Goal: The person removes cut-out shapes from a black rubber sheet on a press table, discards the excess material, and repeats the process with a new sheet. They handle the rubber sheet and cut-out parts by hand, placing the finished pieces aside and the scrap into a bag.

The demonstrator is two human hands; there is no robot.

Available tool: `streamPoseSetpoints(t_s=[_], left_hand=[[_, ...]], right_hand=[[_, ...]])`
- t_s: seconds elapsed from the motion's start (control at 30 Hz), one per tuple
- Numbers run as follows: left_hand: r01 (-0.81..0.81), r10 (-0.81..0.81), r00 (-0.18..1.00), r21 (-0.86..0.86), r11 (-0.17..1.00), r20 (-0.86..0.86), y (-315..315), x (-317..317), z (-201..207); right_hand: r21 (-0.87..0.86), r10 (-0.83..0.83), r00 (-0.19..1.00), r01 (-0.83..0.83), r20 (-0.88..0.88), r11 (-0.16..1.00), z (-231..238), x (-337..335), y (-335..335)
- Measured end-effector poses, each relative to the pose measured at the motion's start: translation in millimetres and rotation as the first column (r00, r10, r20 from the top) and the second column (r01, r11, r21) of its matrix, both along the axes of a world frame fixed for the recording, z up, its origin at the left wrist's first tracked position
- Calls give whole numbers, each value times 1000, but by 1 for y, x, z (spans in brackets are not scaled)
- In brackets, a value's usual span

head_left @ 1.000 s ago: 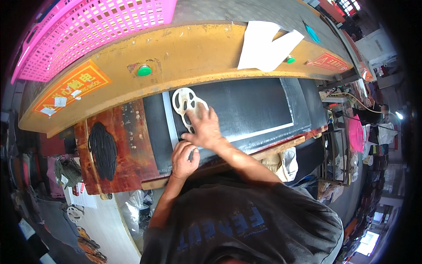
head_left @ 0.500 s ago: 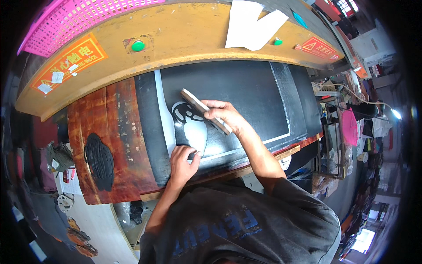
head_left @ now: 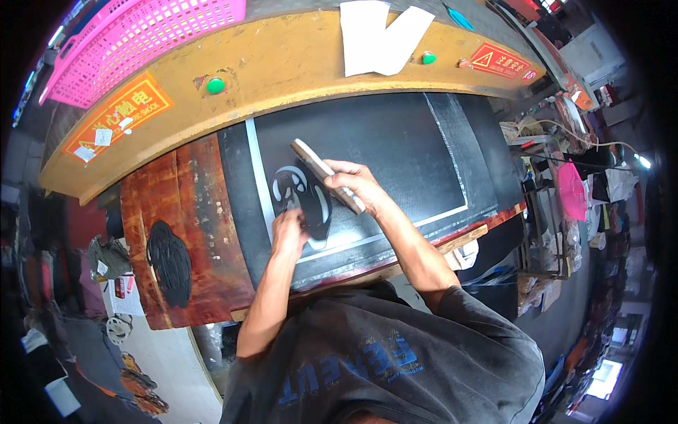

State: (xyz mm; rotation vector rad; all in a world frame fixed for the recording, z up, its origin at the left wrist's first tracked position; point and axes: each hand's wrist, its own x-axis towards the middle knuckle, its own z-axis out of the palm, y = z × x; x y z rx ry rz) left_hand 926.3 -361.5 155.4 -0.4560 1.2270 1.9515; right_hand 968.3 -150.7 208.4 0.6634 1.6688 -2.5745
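My right hand (head_left: 355,185) grips what looks like a cutting die (head_left: 311,157), a long flat piece with a brownish, pale-rimmed edge. It is tilted and seen edge-on, above a black sheet (head_left: 381,152). Just left of it, on the sheet, lies a rounded black shape with cutouts (head_left: 319,205), pale showing through its gaps. My left hand (head_left: 288,230) reaches onto this shape with its fingers bent together. Slight blur hides what the fingertips pinch.
A pile of black cut pieces (head_left: 169,265) rests on the reddish-brown board (head_left: 212,283) at the left. Across the far side runs a yellow machine beam (head_left: 282,63) with green buttons. On top are a pink basket (head_left: 162,42) and white paper (head_left: 364,42).
My left hand has moved up and away from me over the cut shape. Black now covers much of the pale area there. My right hand still holds the die in nearly the same place.
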Motion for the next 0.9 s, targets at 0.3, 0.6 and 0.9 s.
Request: streamPoseSetpoints(t_s=[0.3,0.6,0.9], left_hand=[[105,-111,993,158,982,28,-56,5,-27],[111,-140,987,298,948,77,-27,10,-11],[-321,-364,338,-470,822,-868,-25,34,-36]], right_hand=[[916,78,997,-26,-5,399,8,54,42],[978,227,960,-129,164,-164,17,84,-10],[948,730,678,-165,-90,270,7,10,-18]])
